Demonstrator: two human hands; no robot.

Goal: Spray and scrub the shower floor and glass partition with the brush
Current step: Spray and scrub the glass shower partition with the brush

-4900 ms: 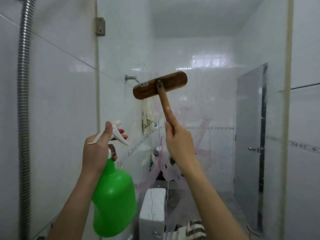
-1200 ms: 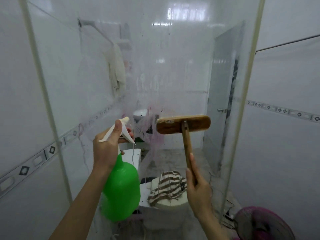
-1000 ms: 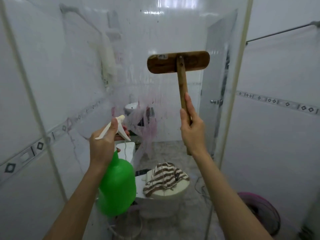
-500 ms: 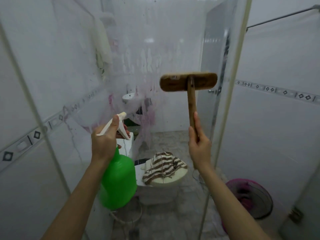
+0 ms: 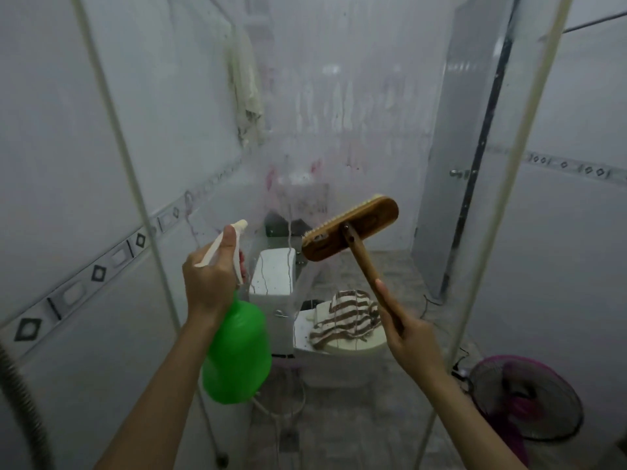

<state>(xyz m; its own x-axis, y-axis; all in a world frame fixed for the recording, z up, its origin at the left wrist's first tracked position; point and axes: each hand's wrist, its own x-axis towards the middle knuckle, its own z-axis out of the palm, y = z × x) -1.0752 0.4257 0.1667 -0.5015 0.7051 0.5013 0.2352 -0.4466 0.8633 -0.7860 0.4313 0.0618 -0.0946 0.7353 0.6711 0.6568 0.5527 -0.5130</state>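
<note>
My left hand [image 5: 212,281] grips the white trigger head of a green spray bottle [image 5: 237,354], held upright in front of the glass partition [image 5: 356,106]. My right hand [image 5: 412,337] is closed around the wooden handle of a scrub brush [image 5: 351,228]. The brush head is tilted, left end lower, bristles against the glass at mid height. The glass is wet, with streaks running down and pink smears near its middle.
Behind the glass stand a white toilet [image 5: 339,347] with a striped cloth [image 5: 346,315] on its lid and a grey door [image 5: 451,157]. A pink floor fan [image 5: 526,398] sits at lower right. A metal shower hose [image 5: 20,398] hangs at lower left. White tiled walls flank both sides.
The brush has come down the glass from upper height to mid height and now tilts with its left end low. My right hand dropped with it. The spray bottle stayed about level.
</note>
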